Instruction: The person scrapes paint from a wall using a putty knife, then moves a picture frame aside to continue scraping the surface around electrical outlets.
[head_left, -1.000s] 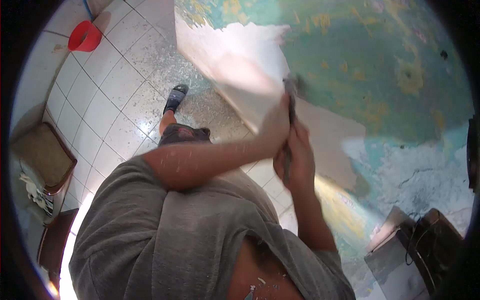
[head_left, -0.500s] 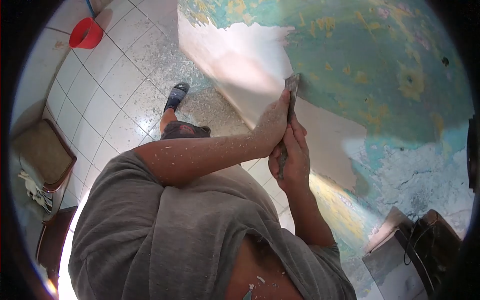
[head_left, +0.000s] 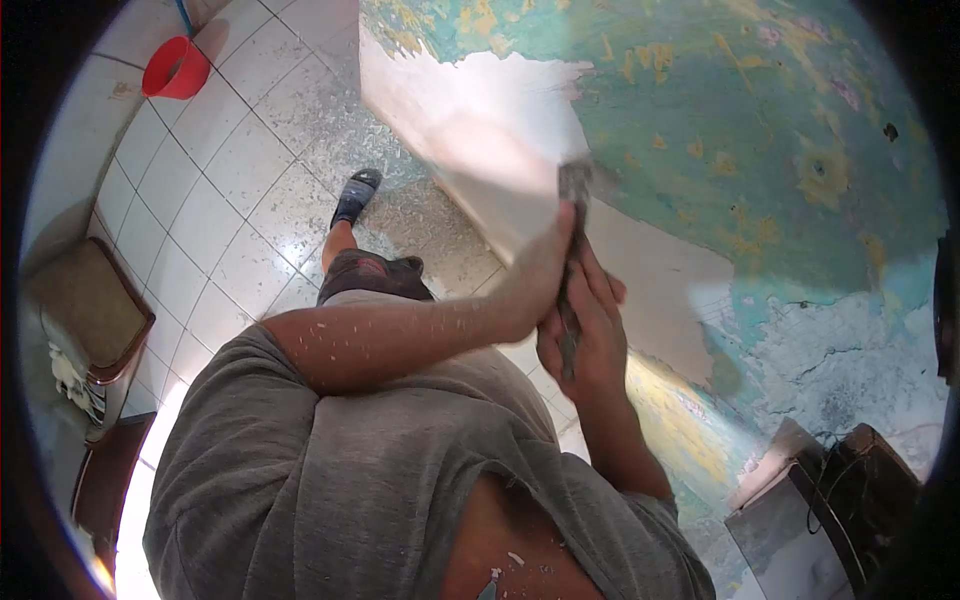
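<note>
A long flat scraper (head_left: 572,190) is held between both hands, its blade end blurred against the wall at the border of bare white plaster (head_left: 505,110) and green paint (head_left: 690,130). My left hand (head_left: 540,270), dusty and blurred, presses along the tool's upper part with the thumb towards the blade. Just below and beside it, my right hand (head_left: 592,325) is wrapped round the lower handle, fingers pointing up the tool. The wall paint is green with yellow patches.
Paint flakes lie on the white tiled floor (head_left: 240,160) around my sandalled foot (head_left: 357,195). A red bucket (head_left: 177,70) stands at the upper left, a cushioned chair (head_left: 88,310) at the left. Dark furniture with a cable (head_left: 860,490) is at the lower right.
Both hands and the scraper have shifted slightly, the blade end moving down and left along the wall. The tool stays held in both hands.
</note>
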